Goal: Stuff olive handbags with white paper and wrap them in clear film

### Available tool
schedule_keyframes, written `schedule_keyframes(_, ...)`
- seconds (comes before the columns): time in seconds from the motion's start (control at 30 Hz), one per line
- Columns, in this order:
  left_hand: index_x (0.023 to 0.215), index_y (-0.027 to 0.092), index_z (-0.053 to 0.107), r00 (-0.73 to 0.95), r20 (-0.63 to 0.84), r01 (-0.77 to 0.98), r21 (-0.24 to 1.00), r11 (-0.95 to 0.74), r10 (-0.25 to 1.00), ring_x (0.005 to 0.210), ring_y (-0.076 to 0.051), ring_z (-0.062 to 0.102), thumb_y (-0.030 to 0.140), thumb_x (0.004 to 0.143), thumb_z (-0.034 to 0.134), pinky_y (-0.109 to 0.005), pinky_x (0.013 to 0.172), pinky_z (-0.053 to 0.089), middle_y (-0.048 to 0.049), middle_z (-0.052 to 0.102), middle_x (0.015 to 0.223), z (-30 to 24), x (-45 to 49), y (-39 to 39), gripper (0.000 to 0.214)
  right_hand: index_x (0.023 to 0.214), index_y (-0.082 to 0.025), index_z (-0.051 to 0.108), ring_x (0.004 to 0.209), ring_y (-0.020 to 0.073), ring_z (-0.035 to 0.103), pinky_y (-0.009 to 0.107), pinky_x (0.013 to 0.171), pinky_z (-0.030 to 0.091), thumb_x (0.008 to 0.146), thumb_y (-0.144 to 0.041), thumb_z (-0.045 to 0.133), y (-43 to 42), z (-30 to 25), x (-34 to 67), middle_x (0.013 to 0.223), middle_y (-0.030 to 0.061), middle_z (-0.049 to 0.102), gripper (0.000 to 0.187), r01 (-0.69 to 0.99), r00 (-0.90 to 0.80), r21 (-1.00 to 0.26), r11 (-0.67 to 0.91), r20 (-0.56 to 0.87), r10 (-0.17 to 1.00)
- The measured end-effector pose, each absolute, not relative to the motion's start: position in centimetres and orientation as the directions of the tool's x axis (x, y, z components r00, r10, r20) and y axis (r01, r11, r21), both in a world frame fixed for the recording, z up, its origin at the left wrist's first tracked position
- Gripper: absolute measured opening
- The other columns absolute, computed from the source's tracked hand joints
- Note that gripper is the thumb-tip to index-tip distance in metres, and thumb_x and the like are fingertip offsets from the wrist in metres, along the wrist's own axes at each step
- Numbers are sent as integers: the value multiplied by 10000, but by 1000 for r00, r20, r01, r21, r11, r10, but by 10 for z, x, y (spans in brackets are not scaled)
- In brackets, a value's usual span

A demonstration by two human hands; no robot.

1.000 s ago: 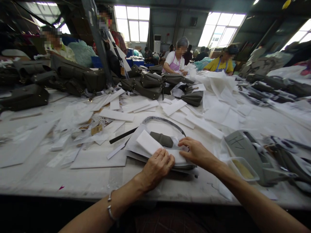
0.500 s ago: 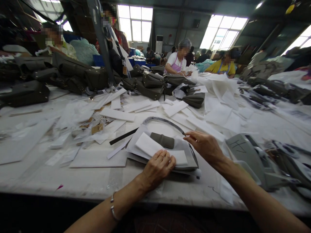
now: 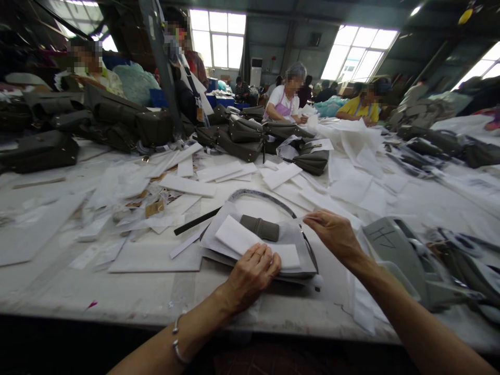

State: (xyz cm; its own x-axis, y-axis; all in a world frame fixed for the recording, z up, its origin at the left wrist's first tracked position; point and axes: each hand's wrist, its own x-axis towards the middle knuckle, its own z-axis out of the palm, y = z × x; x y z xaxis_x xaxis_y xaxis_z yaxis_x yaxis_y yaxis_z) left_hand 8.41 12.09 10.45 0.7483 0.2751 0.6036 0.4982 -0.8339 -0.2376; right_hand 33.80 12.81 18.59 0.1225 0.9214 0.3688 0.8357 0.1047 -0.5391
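Note:
A dark olive handbag (image 3: pixel 260 227) lies flat in front of me, partly covered by a thin white sheet (image 3: pixel 219 226). Across it rests a folded white padding strip (image 3: pixel 236 237). My left hand (image 3: pixel 255 271) grips the strip's lower edge, fingers curled over it and pressing it against the bag. At the bag's upper right, my right hand (image 3: pixel 328 229) is closed in a pinch at the corner of the white sheet. Just beside those fingertips passes the bag's dark strap (image 3: pixel 265 195), wrapped in clear film and arched behind the bag. The bag's underside is hidden.
White foam strips (image 3: pixel 187 185) and paper scraps litter the table (image 3: pixel 148 297). A grey tape dispenser (image 3: pixel 398 250) stands at right. Dark bags (image 3: pixel 246 140) are piled at the back, where co-workers (image 3: pixel 283 101) sit. Brown tags (image 3: pixel 154 208) lie left of the strap.
My right hand has moved slightly right, away from the strap, and now pinches the sheet's raised corner. My left hand stays on the padding strip.

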Motion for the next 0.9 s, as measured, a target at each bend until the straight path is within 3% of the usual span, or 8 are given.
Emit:
schedule_keyframes(0.13,1194,115,584,745,601,494,-205,-845,290,1131,-228,608,167,1004,336,-378,1054,467,-117,642,1166,107,83,120,317,864,-221,733,781,204,661,329,750,505,870,-405,601,127,197,328,864,34,726,227,758,137,-630,172,410,902)
schedule_keyframes(0.3,1197,103,582,699,650,481,-119,-869,298,1128,-207,613,150,1008,336,-360,1056,470,-102,671,1142,113,79,122,314,879,-226,718,817,184,652,323,789,502,934,-309,587,103,192,307,860,39,719,164,703,-308,-512,494,407,860)
schedule_keyframes(0.37,1237,87,556,663,670,500,-63,-864,335,1110,-199,623,129,1000,344,-353,1053,472,-106,677,1132,116,79,123,321,874,-222,706,811,172,642,320,797,486,946,-266,583,90,188,297,850,33,711,149,695,-392,-460,552,401,828)
schedule_keyframes(0.5,1409,66,414,654,656,512,-18,-859,376,1096,-199,630,105,992,327,-364,1030,487,-116,675,1135,121,79,124,428,897,-203,686,830,180,633,343,814,473,961,-202,554,75,187,277,864,43,701,147,748,-382,-367,554,444,810)
schedule_keyframes(0.63,1350,153,493,675,631,480,16,-877,381,1081,-198,629,138,971,439,-374,1028,489,-78,675,1143,127,78,127,383,1001,-211,664,909,199,639,409,936,453,917,-132,593,61,197,269,938,44,713,136,723,-392,-252,643,616,683)
schedule_keyframes(0.73,1308,169,522,676,610,482,60,-874,415,1078,-211,624,126,889,537,-375,1020,496,-78,669,1156,136,74,134,421,1042,-231,642,892,204,641,393,876,488,842,-101,677,42,199,272,923,36,712,241,676,-357,-266,688,698,621)
schedule_keyframes(0.83,1304,178,518,682,569,501,95,-860,460,1059,-223,627,92,808,567,-380,969,522,-74,669,1139,149,70,144,506,1049,-224,635,898,202,635,363,829,510,843,-134,686,24,181,271,906,36,704,231,597,-464,-352,721,582,668)
schedule_keyframes(0.9,1297,186,524,683,544,514,117,-850,488,1035,-226,632,80,779,575,-380,935,533,-63,673,1113,157,68,150,532,1188,-200,608,1078,247,598,413,950,484,838,-207,706,18,157,263,1114,84,686,364,602,-559,-390,696,416,717)
